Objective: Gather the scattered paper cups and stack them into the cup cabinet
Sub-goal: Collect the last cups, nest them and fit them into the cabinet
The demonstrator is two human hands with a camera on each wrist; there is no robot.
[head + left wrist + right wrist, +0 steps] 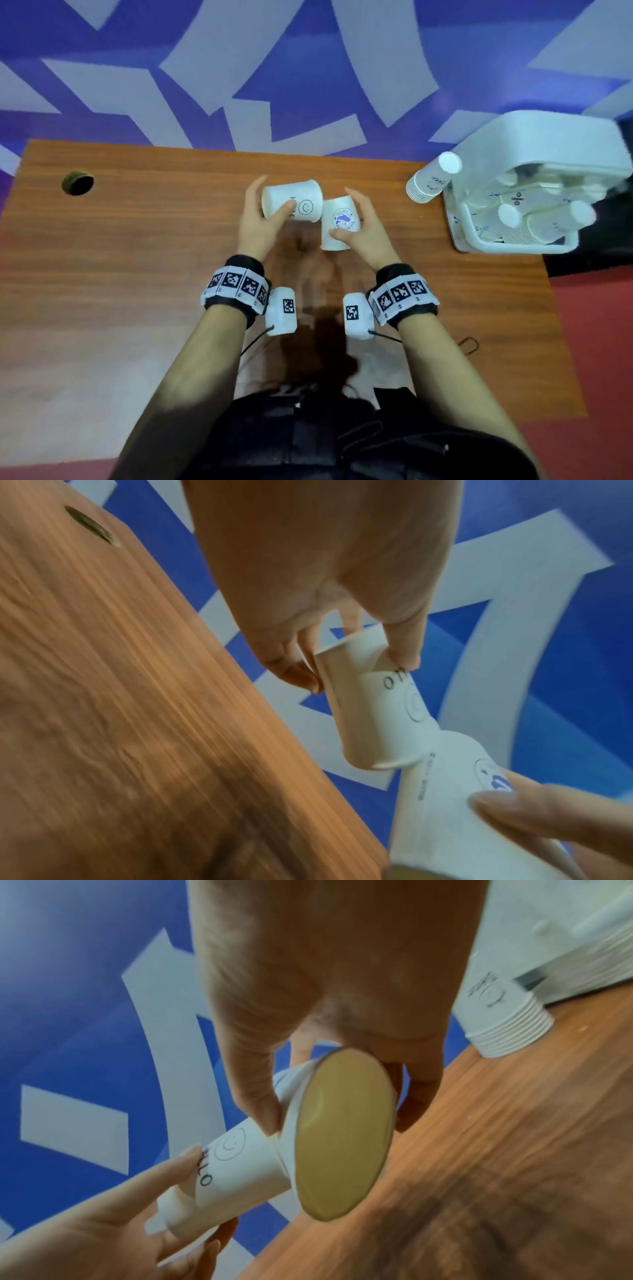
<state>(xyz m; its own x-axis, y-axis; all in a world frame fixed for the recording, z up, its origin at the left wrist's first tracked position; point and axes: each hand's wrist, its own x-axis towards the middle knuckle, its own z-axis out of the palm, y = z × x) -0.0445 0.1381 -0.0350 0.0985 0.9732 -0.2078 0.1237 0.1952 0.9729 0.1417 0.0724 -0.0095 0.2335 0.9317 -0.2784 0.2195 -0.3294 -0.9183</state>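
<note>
Between us and the cup cabinet (pixel 534 144) at the right end of the table (pixel 137 274), bare wood lies open, and we see a clear way along the near side. Just left of the cabinet stands an upside-down stack of cups (pixel 432 180), touching or nearly touching its front corner, so a straight path there is blocked. The cabinet's open tray (pixel 479 245) already holds cups lying on their sides, leaving little room inside. Our left hand (pixel 255 219) and right hand (pixel 368 228) each hold a cup at mid-table, the two cups meeting between them. The left half of the table is open apart from a cable hole (pixel 77 183)
</note>
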